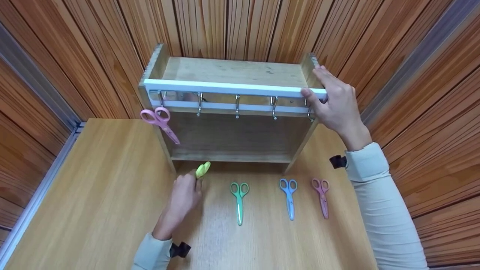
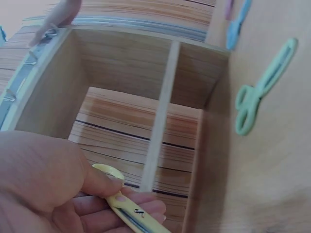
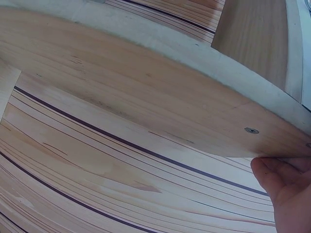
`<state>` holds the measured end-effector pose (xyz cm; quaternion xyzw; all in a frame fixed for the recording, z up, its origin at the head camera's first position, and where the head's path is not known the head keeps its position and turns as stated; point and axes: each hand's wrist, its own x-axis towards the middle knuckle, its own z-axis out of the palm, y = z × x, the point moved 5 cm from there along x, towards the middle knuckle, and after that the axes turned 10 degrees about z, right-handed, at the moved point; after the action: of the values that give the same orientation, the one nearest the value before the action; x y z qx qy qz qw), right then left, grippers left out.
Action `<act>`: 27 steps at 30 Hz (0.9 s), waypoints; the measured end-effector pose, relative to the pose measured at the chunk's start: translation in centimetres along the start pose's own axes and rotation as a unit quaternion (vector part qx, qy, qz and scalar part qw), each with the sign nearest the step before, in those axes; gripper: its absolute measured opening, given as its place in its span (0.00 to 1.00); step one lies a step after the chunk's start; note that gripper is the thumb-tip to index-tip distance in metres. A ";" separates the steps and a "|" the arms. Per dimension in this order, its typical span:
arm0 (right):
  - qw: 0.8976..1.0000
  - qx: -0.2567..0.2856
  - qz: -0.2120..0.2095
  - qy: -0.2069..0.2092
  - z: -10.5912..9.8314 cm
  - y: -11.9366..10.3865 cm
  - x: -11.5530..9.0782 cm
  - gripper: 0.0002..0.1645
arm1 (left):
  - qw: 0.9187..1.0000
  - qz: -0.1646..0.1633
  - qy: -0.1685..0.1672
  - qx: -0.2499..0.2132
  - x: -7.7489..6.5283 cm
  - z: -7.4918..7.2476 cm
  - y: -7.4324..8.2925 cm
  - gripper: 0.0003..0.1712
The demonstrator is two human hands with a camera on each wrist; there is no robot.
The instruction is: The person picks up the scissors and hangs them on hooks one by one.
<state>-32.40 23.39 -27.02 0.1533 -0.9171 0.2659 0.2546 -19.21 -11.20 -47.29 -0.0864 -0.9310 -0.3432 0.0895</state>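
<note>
Thumb and fingers of my left hand (image 1: 182, 197) pinch a pair of yellow scissors (image 2: 141, 216) by one handle loop, low in front of the wooden shelf (image 1: 232, 71). In the left wrist view the blades point away from the palm, over the fingers. My right hand (image 1: 335, 101) grips the shelf's upper right corner, thumb on the white hook rail (image 1: 232, 87) and fingers at the side panel. From the leftmost hook hangs a pair of pink scissors (image 1: 163, 123), blades down. The other hooks (image 1: 237, 107) along the rail carry nothing.
Green scissors (image 1: 240, 206), blue scissors (image 1: 290, 204) and darker pink scissors (image 1: 323, 202) lie on the wooden table (image 1: 93, 195), handles toward the shelf. Behind the shelf and at both sides stand wood-patterned walls (image 1: 247, 30).
</note>
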 end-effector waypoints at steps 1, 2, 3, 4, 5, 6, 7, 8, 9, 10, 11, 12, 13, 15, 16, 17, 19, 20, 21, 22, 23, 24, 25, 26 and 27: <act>1.000 0.000 -0.001 0.001 0.0 0.0 0.0 0.48 | 1.000 0.001 0.002 -0.007 0.0 -0.2 0.1 0.04; 1.000 -0.001 -0.001 0.001 0.0 0.0 0.0 0.48 | 1.000 0.001 0.003 -0.016 0.0 -0.4 0.3 0.04; 1.000 -0.001 -0.002 0.001 0.0 -0.1 0.0 0.49 | 1.000 0.002 0.004 -0.024 0.0 -0.6 0.4 0.04; 1.000 -0.001 -0.003 0.002 0.0 -0.1 0.0 0.49 | 0.999 -0.001 0.003 -0.032 0.0 -0.7 0.5 0.05; 1.000 -0.001 -0.004 0.003 0.0 -0.1 0.1 0.49 | 0.999 -0.003 0.002 -0.040 0.0 -0.9 0.7 0.05; 1.000 -0.001 -0.004 0.003 0.0 -0.1 0.1 0.49 | 0.999 -0.006 0.000 -0.050 0.0 -1.1 0.8 0.05; 1.000 0.000 -0.007 0.005 0.0 -0.1 0.1 0.50 | 0.998 -0.005 0.003 -0.058 0.0 -1.2 1.0 0.05; 1.000 0.001 -0.009 0.006 0.0 -0.1 0.1 0.50 | 0.998 -0.004 0.006 -0.067 0.0 -1.4 1.1 0.05; 1.000 0.002 -0.012 0.008 0.0 -0.1 0.1 0.50 | 0.997 -0.002 0.009 -0.075 0.0 -1.6 1.3 0.05; 1.000 0.003 -0.015 0.009 0.0 -0.1 0.1 0.50 | 0.996 -0.003 0.011 -0.084 0.0 -1.8 1.4 0.05; 1.000 0.002 -0.017 0.010 0.0 -0.1 0.2 0.50 | 0.996 -0.003 0.012 -0.094 0.0 -2.1 1.6 0.06; 1.000 0.002 -0.019 0.012 -0.1 -0.1 0.2 0.50 | 0.995 -0.001 0.014 -0.102 0.1 -2.3 1.8 0.06; 1.000 0.002 -0.019 0.012 -0.1 -0.1 0.2 0.50 | 0.994 0.001 0.016 -0.109 0.1 -2.6 2.0 0.06; 1.000 -0.001 -0.017 0.010 -0.1 -0.1 0.2 0.50 | 0.993 -0.001 0.014 -0.121 0.2 -3.0 2.4 0.07; 1.000 -0.002 -0.015 0.009 -0.1 -0.1 0.2 0.50 | 0.992 -0.003 0.012 -0.126 0.2 -3.2 2.6 0.08; 1.000 -0.002 -0.013 0.008 -0.1 -0.1 0.1 0.50 | 0.991 -0.005 0.011 -0.131 0.3 -3.4 2.8 0.09; 1.000 -0.001 -0.011 0.008 -0.1 -0.1 0.1 0.50 | 0.991 -0.005 0.014 -0.136 0.3 -3.7 3.1 0.09; 1.000 -0.001 -0.010 0.007 -0.1 -0.1 0.1 0.50 | 0.990 -0.006 0.015 -0.140 0.3 -3.9 3.3 0.09; 1.000 -0.001 -0.009 0.007 -0.2 0.0 0.0 0.50 | 0.989 -0.007 0.016 -0.145 0.3 -4.1 3.4 0.09; 1.000 0.000 -0.008 0.006 -0.1 0.0 0.0 0.50 | 0.988 -0.009 0.016 -0.151 0.3 -4.3 3.5 0.09; 1.000 0.000 -0.007 0.005 -0.1 0.0 0.0 0.50 | 0.987 -0.011 0.015 -0.159 0.3 -4.5 3.7 0.10; 1.000 -0.001 -0.006 0.004 -0.1 0.0 0.0 0.50 | 0.986 -0.011 0.015 -0.166 0.3 -4.7 3.8 0.10; 1.000 -0.002 -0.005 0.003 0.0 0.0 0.0 0.50 | 0.985 -0.013 0.015 -0.173 0.2 -4.9 3.9 0.10; 1.000 -0.002 -0.004 0.002 0.0 0.0 0.0 0.50 | 0.984 -0.015 0.014 -0.178 0.2 -5.2 4.0 0.11; 1.000 -0.002 -0.003 0.001 0.0 0.0 0.0 0.50 | 0.983 -0.016 0.013 -0.182 0.2 -5.3 4.1 0.12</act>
<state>-32.44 23.38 -27.04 0.1550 -0.9170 0.2632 0.2566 -17.90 -11.61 -40.71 -0.0818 -0.8529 -0.5096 0.0787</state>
